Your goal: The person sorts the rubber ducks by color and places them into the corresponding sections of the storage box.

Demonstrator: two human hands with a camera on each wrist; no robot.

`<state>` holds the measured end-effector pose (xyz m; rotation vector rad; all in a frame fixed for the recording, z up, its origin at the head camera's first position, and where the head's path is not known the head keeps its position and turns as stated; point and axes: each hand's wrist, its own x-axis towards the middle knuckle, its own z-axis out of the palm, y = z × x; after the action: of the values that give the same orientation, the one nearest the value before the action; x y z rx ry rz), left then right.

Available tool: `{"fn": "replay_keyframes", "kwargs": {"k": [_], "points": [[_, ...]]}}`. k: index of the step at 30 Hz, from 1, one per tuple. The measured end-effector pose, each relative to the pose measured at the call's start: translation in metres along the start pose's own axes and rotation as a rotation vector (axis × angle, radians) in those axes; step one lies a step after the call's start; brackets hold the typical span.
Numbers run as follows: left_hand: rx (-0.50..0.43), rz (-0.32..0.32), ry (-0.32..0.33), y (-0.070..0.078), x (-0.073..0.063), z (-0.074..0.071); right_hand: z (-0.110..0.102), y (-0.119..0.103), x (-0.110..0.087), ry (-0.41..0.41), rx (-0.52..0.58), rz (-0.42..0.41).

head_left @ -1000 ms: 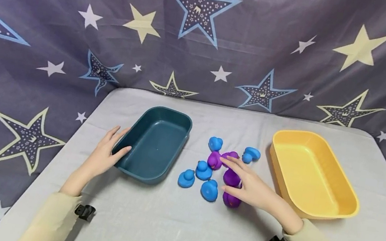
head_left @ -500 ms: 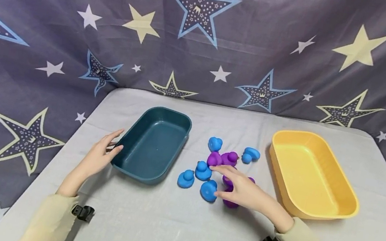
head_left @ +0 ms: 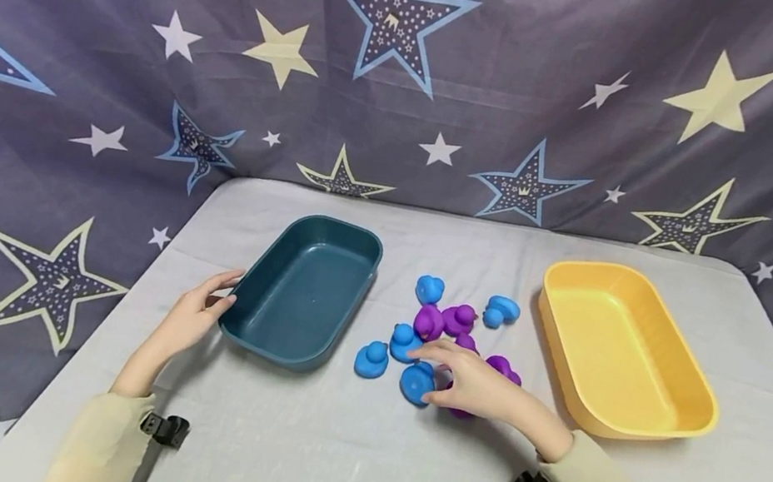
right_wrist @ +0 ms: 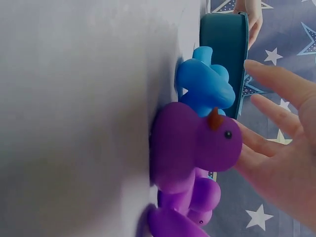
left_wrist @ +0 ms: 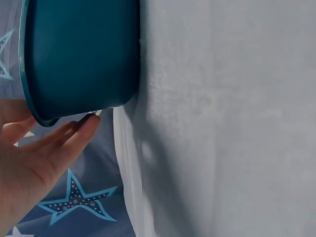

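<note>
My left hand [head_left: 185, 323] is at the near left side of a dark teal plastic basin [head_left: 292, 357], its fingers extended against the outer wall below the rim in the left wrist view. My right hand [head_left: 485, 387] hovers above a group of rubber ducks, thumb and fingers spread around a blue duck [head_left: 417, 384]. Other blue ducks [head_left: 372, 359] lie to its left and behind. Several purple ducks [head_left: 459, 319] sit behind and beneath this hand, partly hidden by it. In the right wrist view a purple duck [right_wrist: 173, 148] stands beside the fingers, which hold nothing.
A yellow basin [head_left: 697, 412] stands on the right of the table, with no ducks in it. The teal basin holds none either. Pale cloth [head_left: 292, 454] covers the table, and a star-patterned curtain [head_left: 405, 126] hangs behind it.
My right hand has moved left and slightly lower over the blue duck, uncovering purple ducks. My left thumb has drawn back from over the teal basin's rim to its outside.
</note>
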<state>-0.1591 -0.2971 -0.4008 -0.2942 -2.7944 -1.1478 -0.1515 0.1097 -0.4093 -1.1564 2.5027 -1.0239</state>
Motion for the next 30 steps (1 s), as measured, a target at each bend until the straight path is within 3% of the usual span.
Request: {"fn": "replay_keyframes", "kwargs": {"k": [6,12,30], "points": [[-0.006,-0.017,-0.013,-0.002,0.0,0.002,0.004,0.0,0.001,-0.029,-0.002,-0.008],[0.018,0.007,0.002,-0.007,0.0,0.005,0.006,-0.002,0.001,-0.061,-0.022,0.012],[0.017,-0.012,0.005,-0.012,0.0,0.005,0.011,0.0,0.006,-0.042,-0.101,-0.022]]}}
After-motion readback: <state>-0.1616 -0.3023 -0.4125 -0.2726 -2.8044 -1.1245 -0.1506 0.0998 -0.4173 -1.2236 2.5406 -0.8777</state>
